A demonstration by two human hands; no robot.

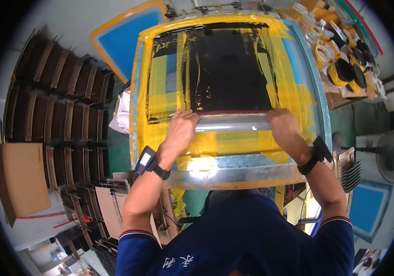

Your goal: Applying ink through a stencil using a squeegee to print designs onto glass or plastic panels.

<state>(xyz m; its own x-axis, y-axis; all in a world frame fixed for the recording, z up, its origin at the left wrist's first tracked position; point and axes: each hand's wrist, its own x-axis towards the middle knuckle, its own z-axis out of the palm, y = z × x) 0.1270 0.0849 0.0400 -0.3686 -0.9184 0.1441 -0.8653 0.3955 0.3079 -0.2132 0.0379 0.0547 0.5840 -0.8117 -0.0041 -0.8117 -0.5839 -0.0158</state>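
Observation:
Both of my hands grip a wide squeegee (234,123) with a grey metal handle and a dark red blade edge along its far side. My left hand (183,128) is closed round its left end, and my right hand (284,124) round its right end. The squeegee lies across the near part of a printing screen (293,99) masked with yellow tape. Beyond the blade, black ink (231,69) covers the middle of the screen, with ragged streaks at its sides. Each wrist wears a black strap with a small device.
Tall racks of dark shelves (63,78) stand at the left, above a cardboard box (22,179). A blue screen in an orange frame (130,39) leans at the back. Tape rolls (339,71) crowd a table at the right, near a fan (391,156) and another blue screen (367,209).

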